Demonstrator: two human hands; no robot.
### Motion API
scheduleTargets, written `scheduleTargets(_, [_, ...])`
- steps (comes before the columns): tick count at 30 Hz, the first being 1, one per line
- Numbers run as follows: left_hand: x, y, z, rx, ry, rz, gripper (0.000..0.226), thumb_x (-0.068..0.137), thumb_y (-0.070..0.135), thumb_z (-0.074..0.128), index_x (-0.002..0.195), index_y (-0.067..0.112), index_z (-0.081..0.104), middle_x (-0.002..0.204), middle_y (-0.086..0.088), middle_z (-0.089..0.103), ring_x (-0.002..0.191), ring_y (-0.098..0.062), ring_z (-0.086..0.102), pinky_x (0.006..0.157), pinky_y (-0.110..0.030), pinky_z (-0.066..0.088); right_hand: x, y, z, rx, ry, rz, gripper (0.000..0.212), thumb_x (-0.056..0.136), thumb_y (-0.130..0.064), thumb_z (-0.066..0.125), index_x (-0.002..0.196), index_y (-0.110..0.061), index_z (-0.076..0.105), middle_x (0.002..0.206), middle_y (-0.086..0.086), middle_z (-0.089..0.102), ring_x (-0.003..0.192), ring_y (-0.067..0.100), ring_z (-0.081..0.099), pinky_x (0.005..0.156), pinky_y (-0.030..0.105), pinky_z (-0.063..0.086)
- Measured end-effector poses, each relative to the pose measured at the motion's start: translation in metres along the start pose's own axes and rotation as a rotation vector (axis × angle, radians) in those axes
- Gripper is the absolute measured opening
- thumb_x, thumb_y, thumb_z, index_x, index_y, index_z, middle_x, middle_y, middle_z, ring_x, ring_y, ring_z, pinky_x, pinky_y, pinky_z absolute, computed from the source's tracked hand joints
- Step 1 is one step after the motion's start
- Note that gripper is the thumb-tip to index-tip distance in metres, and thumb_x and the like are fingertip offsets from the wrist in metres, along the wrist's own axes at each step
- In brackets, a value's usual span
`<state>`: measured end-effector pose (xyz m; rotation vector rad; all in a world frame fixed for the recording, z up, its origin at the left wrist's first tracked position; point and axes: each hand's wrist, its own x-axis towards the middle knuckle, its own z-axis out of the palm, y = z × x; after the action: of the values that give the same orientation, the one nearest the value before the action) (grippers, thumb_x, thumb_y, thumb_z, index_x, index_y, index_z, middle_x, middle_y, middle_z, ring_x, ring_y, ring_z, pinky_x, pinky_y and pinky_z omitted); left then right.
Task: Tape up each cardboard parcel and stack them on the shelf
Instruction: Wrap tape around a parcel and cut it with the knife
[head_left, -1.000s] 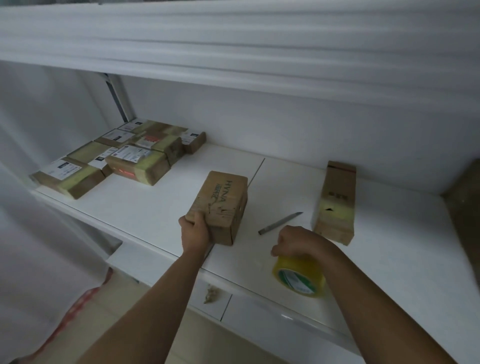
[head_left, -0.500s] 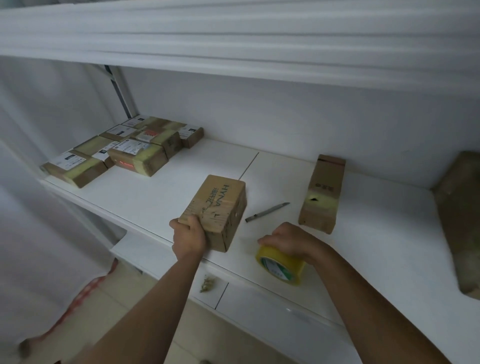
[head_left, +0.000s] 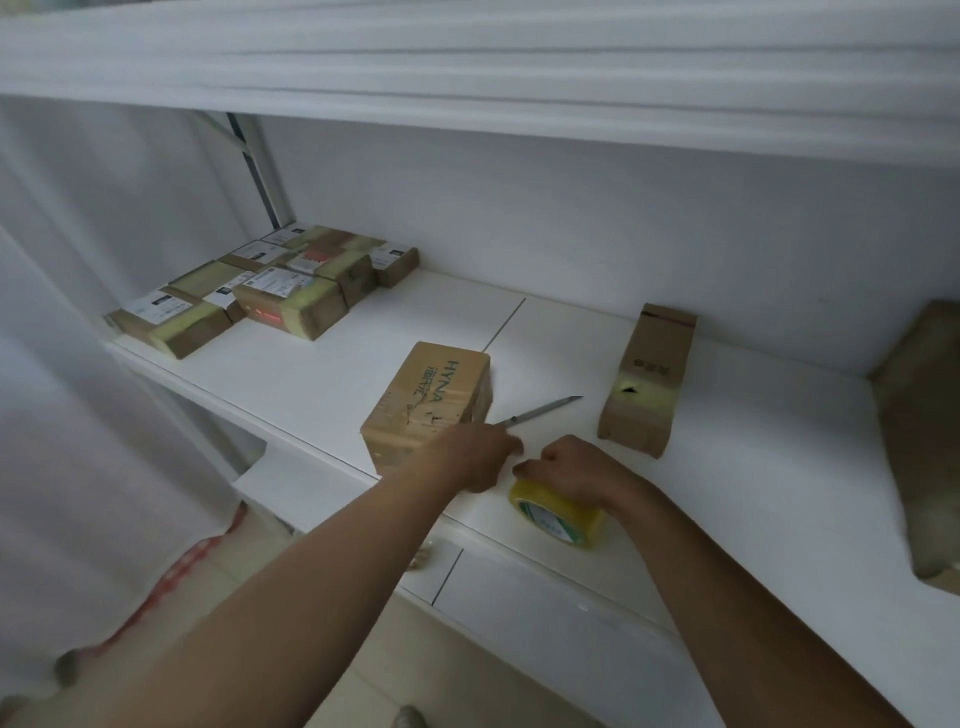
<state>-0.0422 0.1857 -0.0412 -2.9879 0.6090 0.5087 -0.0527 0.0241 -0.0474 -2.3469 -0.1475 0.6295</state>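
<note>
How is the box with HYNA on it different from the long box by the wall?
The HYNA box is short and chunky; the long box is narrow. The HYNA box sits by the left hand; the long box lies apart, untouched, with a black mark. Both are brown cardboard on the white shelf.

The brown box (head_left: 428, 402) in the middle of the frame has the word "HYNA" in green letters on its top — smaller green signs beside it are too blurry to read. The boxes (head_left: 270, 296) in the upper left have white labels, and the tall box (head_left: 647, 379) on the right has small dark marks — all too small to read.
</note>
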Motion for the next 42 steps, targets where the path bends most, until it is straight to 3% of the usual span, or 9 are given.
scheduleTargets(5, [0.019, 0.009, -0.019, 0.258, -0.225, -0.005, 0.027, 0.099, 0.003, 0.050, 0.124, -0.003, 0.058, 0.109, -0.016, 0.065, 0.093, -0.027, 0.066, 0.066, -0.031, 0.045, -0.005, 0.000, 0.003, -0.030, 0.017, -0.007, 0.041, 0.090, -0.055, 0.059, 0.074, -0.018, 0.052, 0.072, -0.002, 0.052, 0.066, 0.012, 0.051, 0.058, 0.028, 0.035])
scheduleTargets(9, [0.029, 0.003, -0.014, 0.259, -0.258, 0.015, 0.025, 0.098, 0.004, 0.049, 0.118, -0.007, 0.060, 0.104, -0.017, 0.066, 0.099, -0.031, 0.067, 0.073, -0.035, 0.052, -0.009, 0.000, 0.003, -0.012, 0.025, -0.005, 0.041, 0.091, -0.054, 0.059, 0.070, -0.021, 0.047, 0.069, -0.004, 0.048, 0.063, 0.009, 0.047, 0.056, 0.026, 0.033])
scheduleTargets(13, [0.034, -0.009, -0.009, 0.289, -0.294, 0.076, 0.015, 0.097, 0.005, 0.050, 0.100, -0.004, 0.062, 0.074, -0.005, 0.050, 0.082, -0.027, 0.061, 0.082, -0.038, 0.058, -0.008, 0.000, 0.002, -0.002, 0.029, -0.010, 0.042, 0.091, -0.054, 0.060, 0.069, -0.021, 0.046, 0.067, -0.004, 0.046, 0.062, 0.010, 0.046, 0.056, 0.026, 0.033])
scheduleTargets(19, [0.028, -0.008, -0.013, 0.326, -0.356, 0.049, 0.017, 0.094, 0.003, 0.053, 0.077, 0.001, 0.055, 0.073, -0.006, 0.053, 0.081, -0.028, 0.065, 0.078, -0.037, 0.058, -0.006, 0.003, 0.009, -0.016, 0.027, -0.055, 0.046, 0.088, -0.051, 0.064, 0.063, -0.023, 0.038, 0.062, -0.006, 0.036, 0.058, 0.011, 0.038, 0.056, 0.029, 0.026])
scheduleTargets(23, [0.026, -0.008, -0.030, 0.239, -0.390, 0.091, 0.025, 0.097, 0.012, 0.056, 0.116, -0.004, 0.060, 0.096, -0.011, 0.062, 0.096, -0.029, 0.066, 0.077, -0.033, 0.054, -0.019, 0.016, -0.008, 0.060, -0.026, -0.054, 0.036, 0.086, -0.050, 0.068, 0.071, -0.021, 0.053, 0.069, -0.002, 0.046, 0.067, 0.012, 0.049, 0.063, 0.028, 0.036])
scheduleTargets(26, [0.021, 0.005, -0.061, 0.066, -0.411, 0.100, 0.019, 0.093, 0.013, 0.066, 0.110, 0.009, 0.058, 0.115, -0.012, 0.067, 0.105, -0.026, 0.065, 0.068, -0.025, 0.044, -0.036, 0.027, -0.045, 0.120, -0.009, -0.045, 0.031, 0.087, -0.049, 0.068, 0.077, -0.020, 0.062, 0.081, 0.000, 0.058, 0.078, 0.014, 0.057, 0.071, 0.030, 0.042])
scheduleTargets(30, [0.020, 0.015, -0.086, -0.173, -0.444, 0.119, 0.028, 0.093, 0.002, 0.064, 0.113, 0.017, 0.050, 0.101, -0.013, 0.070, 0.100, -0.025, 0.070, 0.055, -0.013, 0.047, -0.054, 0.037, -0.080, 0.118, 0.025, -0.068, 0.035, 0.087, -0.046, 0.070, 0.070, -0.023, 0.050, 0.071, -0.005, 0.050, 0.067, 0.011, 0.049, 0.066, 0.029, 0.035])
scheduleTargets(36, [0.017, 0.014, -0.105, -0.301, -0.420, 0.186, 0.034, 0.098, 0.000, 0.053, 0.123, 0.023, 0.054, 0.093, -0.007, 0.069, 0.072, -0.008, 0.068, 0.058, -0.012, 0.049, -0.066, 0.049, -0.093, 0.142, 0.050, -0.067, 0.037, 0.091, -0.038, 0.068, 0.066, -0.022, 0.046, 0.067, -0.006, 0.042, 0.065, 0.012, 0.042, 0.064, 0.030, 0.030])
scheduleTargets(42, [0.001, 0.003, -0.102, -0.400, -0.413, 0.171, 0.045, 0.098, 0.000, 0.043, 0.123, 0.037, 0.051, 0.110, -0.008, 0.062, 0.086, -0.015, 0.064, 0.079, -0.023, 0.051, -0.068, 0.045, -0.094, 0.166, 0.073, -0.097, 0.041, 0.085, -0.046, 0.072, 0.068, -0.020, 0.045, 0.071, -0.002, 0.040, 0.068, 0.015, 0.041, 0.066, 0.032, 0.029])
